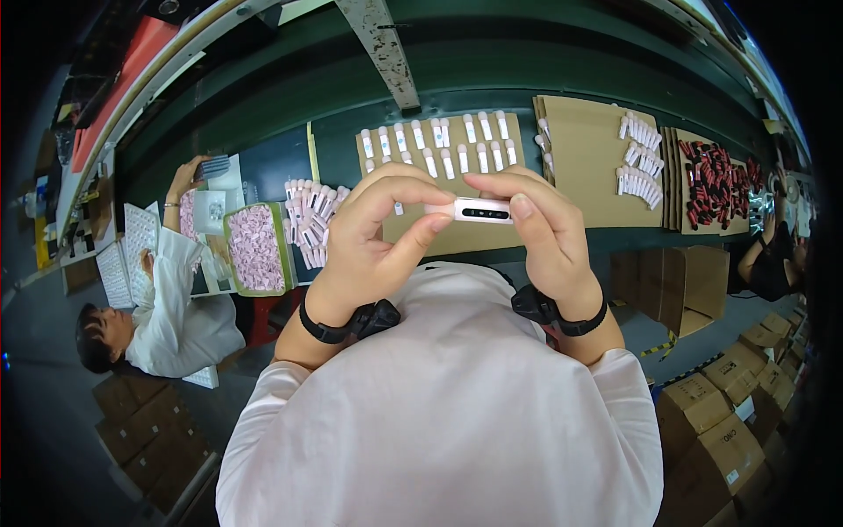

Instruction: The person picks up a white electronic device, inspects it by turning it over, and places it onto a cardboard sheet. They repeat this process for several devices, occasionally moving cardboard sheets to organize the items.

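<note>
Between my two hands, level above the bench, lies a small pale pink wand-shaped device (pixel 483 210) with a black button panel facing up. The thumb and fingers of my left hand (pixel 373 233) pinch its left end, which they partly cover. At its right end, my right hand (pixel 555 233) grips it between thumb and forefinger. Beyond the hands, similar pink wands (pixel 482 158) lie in rows on a cardboard sheet (pixel 457 235). A heap of such wands (pixel 307 230) sits left of my left hand.
Farther left stands a green-rimmed tray (pixel 286 250) of small pink pieces, beside a co-worker in white (pixel 180 290). On the right, more cardboard (pixel 584 158) carries grouped wands (pixel 641 158). Red-and-black pieces (pixel 707 184) lie beyond. Cartons (pixel 729 457) are stacked lower right.
</note>
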